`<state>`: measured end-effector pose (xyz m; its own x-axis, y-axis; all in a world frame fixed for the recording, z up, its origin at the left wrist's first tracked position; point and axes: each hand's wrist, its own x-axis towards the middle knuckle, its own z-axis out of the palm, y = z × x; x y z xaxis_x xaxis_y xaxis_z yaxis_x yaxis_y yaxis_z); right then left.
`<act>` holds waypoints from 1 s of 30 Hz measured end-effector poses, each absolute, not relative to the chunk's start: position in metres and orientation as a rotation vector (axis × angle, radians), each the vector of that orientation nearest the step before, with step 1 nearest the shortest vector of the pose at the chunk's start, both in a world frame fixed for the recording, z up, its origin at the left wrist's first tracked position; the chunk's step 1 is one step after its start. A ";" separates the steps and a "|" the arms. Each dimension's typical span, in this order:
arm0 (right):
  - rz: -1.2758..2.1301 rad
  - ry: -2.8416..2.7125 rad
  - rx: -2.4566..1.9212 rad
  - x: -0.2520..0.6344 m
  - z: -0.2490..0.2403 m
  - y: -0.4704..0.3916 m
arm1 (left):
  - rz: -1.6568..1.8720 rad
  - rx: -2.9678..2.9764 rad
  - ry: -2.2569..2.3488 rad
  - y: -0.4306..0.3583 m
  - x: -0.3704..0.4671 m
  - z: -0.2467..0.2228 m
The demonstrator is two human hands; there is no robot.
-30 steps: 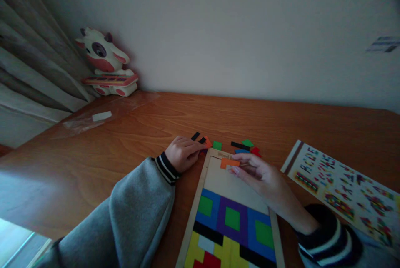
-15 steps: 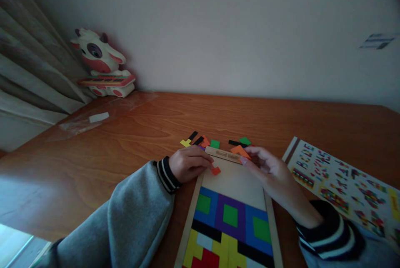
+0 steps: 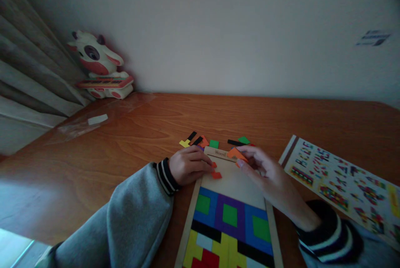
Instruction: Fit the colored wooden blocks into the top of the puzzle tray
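Observation:
At the upper left of the wooden puzzle board (image 3: 225, 174), my left hand (image 3: 191, 165) has its fingers closed on a red-orange puzzle piece (image 3: 216, 174), which lies partly under the fingertips. My right hand (image 3: 265, 168) pinches an orange puzzle piece (image 3: 236, 154) between thumb and fingers, over the board's top edge. Coloured pieces fill the lower part of the board: green squares (image 3: 230, 216) framed in blue and purple, black bars (image 3: 206, 230), and yellow and red pieces. Bare pale wood shows between the hands and these rows.
Loose pieces lie behind the board, among them a yellow piece (image 3: 185, 143), a green piece (image 3: 214, 143) and a black bar (image 3: 236, 142). A printed pattern sheet (image 3: 340, 176) lies to the right. A cow-shaped toy keyboard (image 3: 104, 81) stands at the back left by the curtain (image 3: 37, 64).
My right hand has moved slightly left and down with the orange piece, which is tilted a little differently. More of the red-orange piece shows beside my left fingertips.

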<state>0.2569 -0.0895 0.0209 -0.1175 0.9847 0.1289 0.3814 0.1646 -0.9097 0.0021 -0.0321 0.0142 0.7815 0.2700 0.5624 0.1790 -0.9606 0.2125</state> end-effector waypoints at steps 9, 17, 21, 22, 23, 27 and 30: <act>0.709 -1.739 -1.390 0.257 0.026 -0.091 | 0.737 2.866 0.444 -0.037 0.000 0.016; 0.277 -1.764 -1.602 0.295 0.022 -0.070 | 0.682 2.811 0.403 -0.047 0.003 0.024; 0.109 -1.797 -1.698 0.315 0.014 -0.062 | 0.667 2.828 0.386 -0.050 0.005 0.022; 0.081 -1.809 -1.714 0.317 0.013 -0.061 | 0.683 2.841 0.404 -0.049 0.005 0.021; 0.055 -1.821 -1.730 0.319 0.013 -0.061 | 0.711 2.858 0.445 -0.048 0.004 0.021; -0.031 -1.876 -1.775 0.323 0.010 -0.059 | 0.848 2.859 0.855 -0.038 -0.001 0.019; -0.056 -1.913 -1.768 0.323 0.006 -0.058 | 0.862 2.792 1.138 -0.028 -0.008 0.015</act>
